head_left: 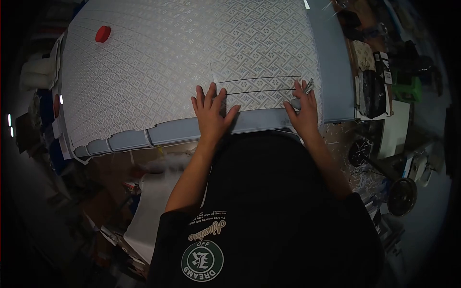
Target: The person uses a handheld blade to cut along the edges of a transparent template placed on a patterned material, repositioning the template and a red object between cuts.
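Note:
A pale fabric with a woven lattice pattern (269,43) covers most of the table. My left hand (210,113) lies on its near edge with the fingers spread, holding nothing. Two dark parallel lines cross the fabric between my hands. At the right, my right hand (303,108) is closed around a small metal tool (309,87), whose tip sticks out past the fingers. A grey part shows between thumb and fingers. A red round object (103,34) rests on the fabric at the upper left.
The table's blue-grey edge (336,62) shows at the right and along the front. Boxes and a dark package (370,93) stand beyond its right side, near a green container (406,86). A round metal disc (402,197) is at the lower right.

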`<control>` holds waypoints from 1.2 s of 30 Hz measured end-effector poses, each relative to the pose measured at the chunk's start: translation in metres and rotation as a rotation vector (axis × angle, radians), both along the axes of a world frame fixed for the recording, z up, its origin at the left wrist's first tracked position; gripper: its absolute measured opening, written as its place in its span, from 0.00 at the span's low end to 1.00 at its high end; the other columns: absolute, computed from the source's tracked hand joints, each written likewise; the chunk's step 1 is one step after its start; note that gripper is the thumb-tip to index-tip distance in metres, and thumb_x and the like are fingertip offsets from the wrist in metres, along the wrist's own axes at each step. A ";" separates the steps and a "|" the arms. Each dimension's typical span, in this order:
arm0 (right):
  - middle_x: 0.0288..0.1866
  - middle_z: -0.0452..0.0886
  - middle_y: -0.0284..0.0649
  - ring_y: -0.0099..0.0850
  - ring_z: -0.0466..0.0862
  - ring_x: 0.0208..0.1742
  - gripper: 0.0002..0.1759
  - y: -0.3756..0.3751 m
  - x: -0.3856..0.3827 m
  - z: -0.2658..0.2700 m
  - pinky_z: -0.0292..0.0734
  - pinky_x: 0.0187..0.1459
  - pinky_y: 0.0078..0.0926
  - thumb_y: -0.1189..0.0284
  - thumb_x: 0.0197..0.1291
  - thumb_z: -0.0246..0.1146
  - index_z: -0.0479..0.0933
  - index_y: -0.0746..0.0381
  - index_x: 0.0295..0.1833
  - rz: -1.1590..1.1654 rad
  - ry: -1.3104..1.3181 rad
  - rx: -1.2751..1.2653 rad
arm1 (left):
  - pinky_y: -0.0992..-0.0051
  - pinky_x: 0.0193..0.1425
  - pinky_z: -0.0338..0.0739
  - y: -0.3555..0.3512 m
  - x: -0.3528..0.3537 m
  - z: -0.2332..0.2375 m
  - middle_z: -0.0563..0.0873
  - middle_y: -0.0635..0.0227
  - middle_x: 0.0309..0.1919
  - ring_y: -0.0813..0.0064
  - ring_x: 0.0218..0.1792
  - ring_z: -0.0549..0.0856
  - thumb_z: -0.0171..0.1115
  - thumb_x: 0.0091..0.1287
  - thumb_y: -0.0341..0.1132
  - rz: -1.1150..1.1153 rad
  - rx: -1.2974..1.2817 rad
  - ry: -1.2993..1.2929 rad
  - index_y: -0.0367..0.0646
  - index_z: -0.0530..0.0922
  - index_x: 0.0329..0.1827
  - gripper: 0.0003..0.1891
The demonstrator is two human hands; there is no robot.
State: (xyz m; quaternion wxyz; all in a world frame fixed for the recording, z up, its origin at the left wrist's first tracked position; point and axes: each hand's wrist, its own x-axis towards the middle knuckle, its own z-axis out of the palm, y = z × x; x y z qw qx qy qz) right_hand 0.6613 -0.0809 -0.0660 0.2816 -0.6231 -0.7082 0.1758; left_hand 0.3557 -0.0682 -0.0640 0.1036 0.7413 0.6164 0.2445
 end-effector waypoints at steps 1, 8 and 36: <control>0.69 0.82 0.47 0.48 0.69 0.83 0.38 -0.001 0.000 -0.002 0.52 0.82 0.59 0.64 0.67 0.73 0.68 0.62 0.78 -0.006 0.012 0.002 | 0.27 0.78 0.52 0.001 0.000 0.000 0.75 0.55 0.76 0.33 0.81 0.62 0.80 0.60 0.53 -0.004 -0.001 -0.003 0.49 0.82 0.67 0.34; 0.61 0.86 0.45 0.45 0.71 0.81 0.40 0.000 0.002 -0.003 0.56 0.81 0.58 0.63 0.65 0.74 0.68 0.61 0.80 -0.005 -0.026 0.022 | 0.27 0.78 0.51 0.000 -0.001 0.000 0.74 0.55 0.77 0.33 0.81 0.61 0.79 0.60 0.53 -0.005 -0.016 -0.016 0.49 0.82 0.68 0.34; 0.77 0.77 0.48 0.54 0.69 0.82 0.20 0.001 0.002 0.000 0.58 0.79 0.60 0.63 0.64 0.75 0.74 0.61 0.52 0.019 0.006 0.045 | 0.28 0.79 0.50 0.000 -0.006 -0.004 0.75 0.62 0.77 0.37 0.82 0.61 0.81 0.58 0.53 -0.010 -0.002 0.012 0.52 0.84 0.66 0.33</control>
